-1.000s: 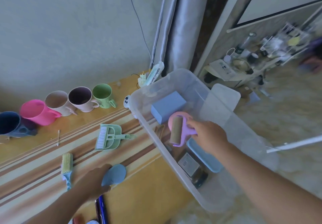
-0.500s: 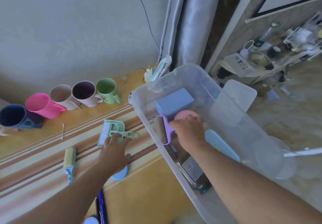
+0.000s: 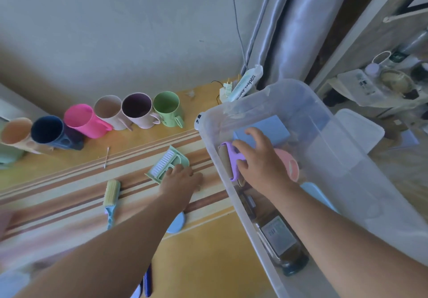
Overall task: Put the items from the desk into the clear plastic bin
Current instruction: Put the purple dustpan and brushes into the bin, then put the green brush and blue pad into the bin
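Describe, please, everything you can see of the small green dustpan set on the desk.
The green dustpan set looks like pale mint plastic: a flat pan with a matching brush nested in it, white bristles facing up. It lies flat on the striped desk, left of the clear plastic bin. The left hand rests on its handle end.

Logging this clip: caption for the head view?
Right hand sets purple roller in clear bin; left hand reaches green dustpan set.

The bin [image 3: 347,158] is clear, cloudy plastic with a smooth wall. Beside it the desk [image 3: 196,263] looks like yellow varnished wood, banded by a striped cloth runner [image 3: 69,195] (matt, I think). The mugs [image 3: 139,112] look matt plastic; the grey curtain [image 3: 289,31] has a satin sheen.
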### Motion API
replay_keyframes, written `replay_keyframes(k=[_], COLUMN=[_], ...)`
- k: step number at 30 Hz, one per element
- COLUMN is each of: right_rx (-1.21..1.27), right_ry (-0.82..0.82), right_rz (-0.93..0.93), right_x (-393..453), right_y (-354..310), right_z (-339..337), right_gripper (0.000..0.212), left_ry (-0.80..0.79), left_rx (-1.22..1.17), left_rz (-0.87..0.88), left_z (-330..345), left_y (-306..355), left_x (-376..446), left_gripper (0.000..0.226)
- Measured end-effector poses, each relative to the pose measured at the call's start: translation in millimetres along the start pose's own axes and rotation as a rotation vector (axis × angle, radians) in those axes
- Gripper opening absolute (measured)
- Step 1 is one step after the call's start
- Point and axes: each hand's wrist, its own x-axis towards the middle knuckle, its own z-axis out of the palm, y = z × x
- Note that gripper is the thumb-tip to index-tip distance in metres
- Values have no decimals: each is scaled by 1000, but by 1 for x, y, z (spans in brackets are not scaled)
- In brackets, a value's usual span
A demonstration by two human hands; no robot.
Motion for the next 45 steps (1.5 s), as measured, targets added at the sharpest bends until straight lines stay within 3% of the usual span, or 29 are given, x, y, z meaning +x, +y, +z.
replay_keyframes(k=[2, 6, 9, 11, 13, 15, 18, 21, 24, 26, 29, 31, 33, 36, 40, 42, 45], right_rx=[-13, 88, 214, 352, 628, 1090, 1672, 1881, 1819, 1760, 1390, 1151, 890, 613, 442, 352, 226], right_ry=[158, 262, 333, 297, 163, 5, -115, -109, -138, -96, -116, -225, -294, -321, -247, -250, -251], right_rz=[48, 110, 59, 63, 200, 423, 609, 823, 893, 935, 916, 855, 780, 722, 712, 649, 625], right_x=[-7, -18, -25, -28, -27, -23, -19, -36, -66, -82, -99, -104, -106, -106, -103, -96, -85], right_y=[-3, -19, -45, -62, -80, -97, -88, -50, -9, 10, 29, 34, 32, 24, 11, 7, 2], right_z=[-11, -28, -47, -59, -69, -82, -90, -95, -94, -98, -97, -88, -74, -45, -14, -2, 10], right_gripper=[42, 42, 23, 14, 10, 13, 32, 59, 45, 38, 22, 31, 38, 45, 35, 36, 44], left_ry=[-23, 29, 326, 611, 859, 989, 906, 720, 423, 324, 485, 656, 716, 510, -44, -100, -3], left_rx=[6, 21, -75, -199, -260, -278, -260, -261, -305, -402, -569, -588, -583, -505, -241, -191, -231], left_rz=[37, 114, 147, 177, 246, 374, 561, 724, 854, 837, 634, 416, 160, -90, -76, -73, -108], left_z=[2, 8, -7, -42, -89, -132, -158, -160, -152, -143, -133, -120, -95, -35, 41, 61, 67], left_y=[-7, -26, -41, -37, -16, 14, 57, 94, 115, 114, 88, 54, 17, -25, -49, -50, -49], left_x=[-10, -30, -45, -58, -74, -86, -77, -58, -54, -56, -51, -49, -54, -69, -93, -99, -95], left_gripper=[55, 49, 41, 49, 49, 38, 29, 36, 54, 62, 55, 47, 42, 46, 79, 92, 91])
